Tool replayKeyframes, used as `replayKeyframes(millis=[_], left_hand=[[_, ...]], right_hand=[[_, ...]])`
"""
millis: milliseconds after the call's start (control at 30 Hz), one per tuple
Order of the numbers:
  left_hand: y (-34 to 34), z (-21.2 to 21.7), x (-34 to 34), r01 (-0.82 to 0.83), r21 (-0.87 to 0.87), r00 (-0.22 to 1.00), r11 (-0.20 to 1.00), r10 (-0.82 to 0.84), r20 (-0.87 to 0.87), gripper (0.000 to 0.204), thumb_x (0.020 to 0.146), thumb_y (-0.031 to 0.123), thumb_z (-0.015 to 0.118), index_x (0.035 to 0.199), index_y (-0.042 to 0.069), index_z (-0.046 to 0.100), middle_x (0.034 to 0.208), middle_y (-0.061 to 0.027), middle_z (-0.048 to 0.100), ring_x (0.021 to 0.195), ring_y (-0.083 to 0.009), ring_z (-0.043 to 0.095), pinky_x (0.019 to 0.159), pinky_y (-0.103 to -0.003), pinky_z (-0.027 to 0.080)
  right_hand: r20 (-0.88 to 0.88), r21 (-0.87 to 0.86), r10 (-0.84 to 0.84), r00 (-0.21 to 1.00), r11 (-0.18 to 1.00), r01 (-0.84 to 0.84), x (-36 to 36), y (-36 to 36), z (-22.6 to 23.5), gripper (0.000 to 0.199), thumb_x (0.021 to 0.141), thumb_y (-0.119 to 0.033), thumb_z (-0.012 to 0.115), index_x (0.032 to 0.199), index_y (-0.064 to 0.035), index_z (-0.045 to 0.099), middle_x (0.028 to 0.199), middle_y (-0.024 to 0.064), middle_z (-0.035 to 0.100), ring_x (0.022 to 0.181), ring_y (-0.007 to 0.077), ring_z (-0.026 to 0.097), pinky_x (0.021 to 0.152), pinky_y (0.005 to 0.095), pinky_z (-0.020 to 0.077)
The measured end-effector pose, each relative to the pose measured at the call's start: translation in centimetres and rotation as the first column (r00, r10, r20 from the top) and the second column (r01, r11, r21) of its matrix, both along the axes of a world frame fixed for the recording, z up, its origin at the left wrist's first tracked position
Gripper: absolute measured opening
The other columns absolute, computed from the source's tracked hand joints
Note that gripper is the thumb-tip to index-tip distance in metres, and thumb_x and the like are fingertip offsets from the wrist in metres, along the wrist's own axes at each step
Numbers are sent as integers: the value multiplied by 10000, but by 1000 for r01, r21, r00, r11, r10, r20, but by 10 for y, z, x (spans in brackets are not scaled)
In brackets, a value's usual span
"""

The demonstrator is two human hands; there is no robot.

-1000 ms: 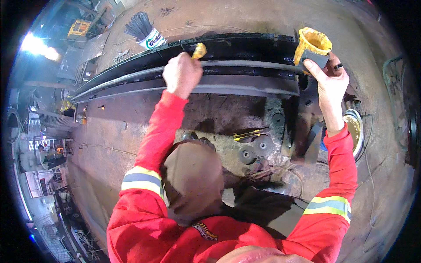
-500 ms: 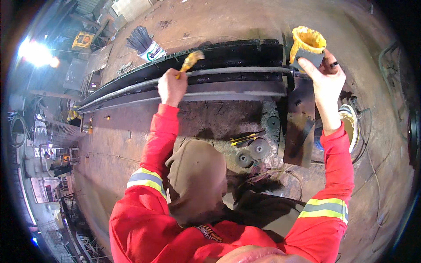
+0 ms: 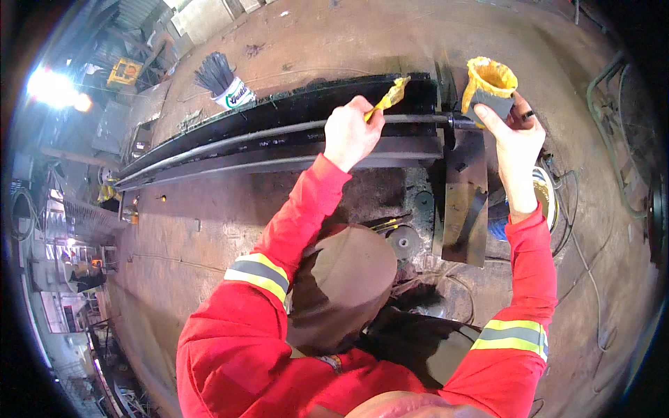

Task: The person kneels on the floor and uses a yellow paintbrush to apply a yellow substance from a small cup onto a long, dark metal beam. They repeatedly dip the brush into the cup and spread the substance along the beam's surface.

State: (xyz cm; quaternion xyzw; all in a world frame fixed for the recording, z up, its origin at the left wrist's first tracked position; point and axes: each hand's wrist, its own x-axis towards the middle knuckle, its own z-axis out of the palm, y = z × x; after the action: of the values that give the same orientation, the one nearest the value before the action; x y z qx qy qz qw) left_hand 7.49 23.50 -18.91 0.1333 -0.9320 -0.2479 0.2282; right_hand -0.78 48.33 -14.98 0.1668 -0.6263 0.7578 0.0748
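Note:
My left hand is closed around the handle of a paintbrush, its bristles coated in yellow paint and pointing up to the right. Fingers of my right hand wrap a dark cup whose rim and side are thick with yellow paint. The brush is to the left of the cup and apart from it. Beneath both hands in the picture stretches a long black metal beam, with a pale round bar along it. Whether the brush touches the beam, I cannot tell.
A white bucket of dark rods stands beyond the beam. Near my knee lie a grinding disc and a yellow-handled tool. A flat steel plate is right of them. Another bucket is partly behind my right forearm; a cable trails nearby.
My left hand has carried the paintbrush to the right, closer to the cup. My right hand still holds the cup, which sits slightly lower in the picture. The view has shifted a little.

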Motion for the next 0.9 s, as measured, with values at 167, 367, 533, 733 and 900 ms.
replayKeyframes(millis=[167, 367, 533, 733, 900], left_hand=[[-78, -18, 33, -276, -198, 959, 940, 284, 10, 282, 823, 311, 687, 778, 32, 680, 763, -203, 665, 757, -382, 665, 647, -440, 524], [-108, 15, 82, -466, -389, 817, 795, 555, 156, 245, 795, 291, 677, 812, 47, 655, 768, -190, 680, 761, -383, 675, 691, -481, 533], [-56, 21, 20, -156, -369, 938, 916, 254, 235, 246, 788, 282, 650, 769, 37, 657, 752, -200, 666, 756, -394, 658, 683, -470, 518], [-34, 19, -15, 100, -198, 972, 975, -53, 227, 250, 775, 292, 659, 772, 43, 673, 740, -198, 662, 749, -371, 672, 680, -449, 531], [-98, 27, 15, -9, -236, 942, 972, 87, 323, 281, 774, 352, 679, 777, 72, 694, 763, -179, 676, 760, -355, 678, 679, -444, 530]], right_hand=[[30, -3, -3, 1000, 1000, 3, -4, 6, -2, 574, 711, -24, 836, 1211, 90, 579, 1039, 116, 680, 901, 134, 653, 815, 255, 535], [3, -7, -6, 1000, 1000, 6, -8, 7, -9, 567, 708, -29, 840, 1201, 87, 585, 1027, 114, 682, 904, 137, 655, 812, 261, 540], [8, -26, -15, 1000, 1000, 15, -10, 5, -10, 578, 704, -59, 851, 1197, 87, 588, 1010, 106, 685, 896, 131, 654, 810, 253, 537], [29, 3, -16, 999, 1000, 16, -9, 12, -4, 561, 704, -72, 853, 1184, 74, 603, 1003, 96, 684, 880, 112, 647, 803, 242, 533], [-17, 64, -44, 999, 997, 45, -12, 12, -10, 561, 706, -61, 850, 1187, 79, 597, 1011, 100, 683, 888, 124, 650, 808, 244, 529]])
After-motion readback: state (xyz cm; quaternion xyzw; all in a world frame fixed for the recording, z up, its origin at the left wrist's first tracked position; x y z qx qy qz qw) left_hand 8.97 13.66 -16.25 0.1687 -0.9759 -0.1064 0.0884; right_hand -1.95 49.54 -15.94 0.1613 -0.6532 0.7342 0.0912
